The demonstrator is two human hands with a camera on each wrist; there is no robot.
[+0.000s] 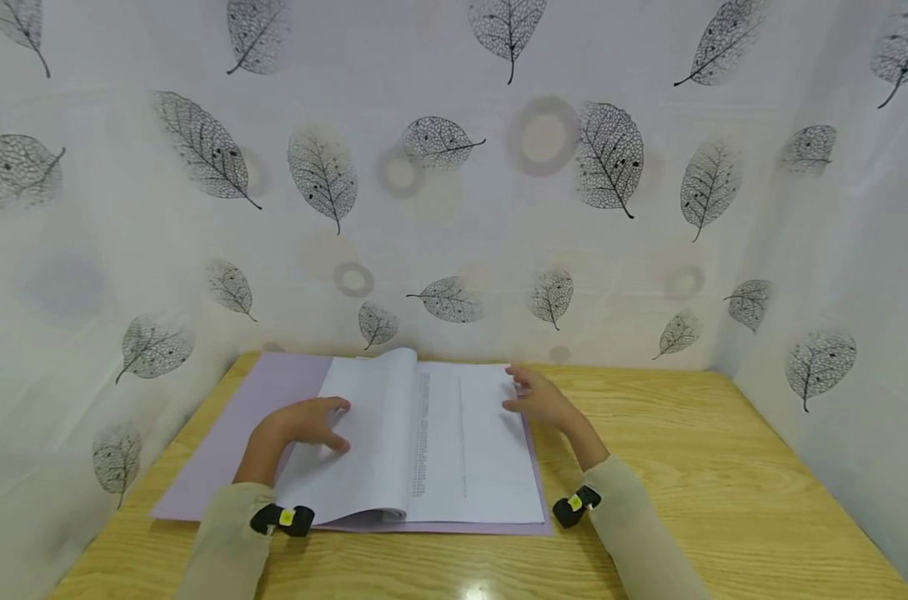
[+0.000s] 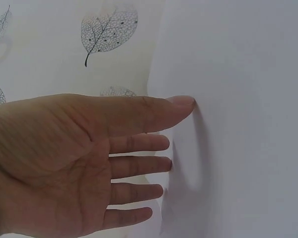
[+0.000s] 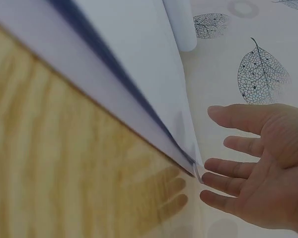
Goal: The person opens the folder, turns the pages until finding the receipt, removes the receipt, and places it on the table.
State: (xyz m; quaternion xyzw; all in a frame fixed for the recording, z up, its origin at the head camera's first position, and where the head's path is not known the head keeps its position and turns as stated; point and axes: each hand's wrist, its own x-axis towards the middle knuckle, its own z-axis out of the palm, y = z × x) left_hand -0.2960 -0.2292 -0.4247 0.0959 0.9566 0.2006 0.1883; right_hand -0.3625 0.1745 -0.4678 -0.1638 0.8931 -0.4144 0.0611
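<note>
A document folder with a pale purple cover (image 1: 232,446) lies spread on the table, its white pages turned to both sides. My left hand (image 1: 303,425) is over the turned-over left pages (image 1: 356,475), which bulge up near the middle; in the left wrist view the thumb (image 2: 159,114) is right at the white paper, the fingers fairly straight. The right-hand page (image 1: 491,450) bears columns of small print. Beside that page's far right edge is my right hand (image 1: 539,400). In the right wrist view its fingers (image 3: 228,168) are spread, with nothing between them, close to the page corner.
The wooden table (image 1: 686,467) extends to the right of the folder and in front of it. A pale curtain (image 1: 454,217) printed with leaves hangs behind the table and on both sides. Each wrist wears a black strap device (image 1: 284,518).
</note>
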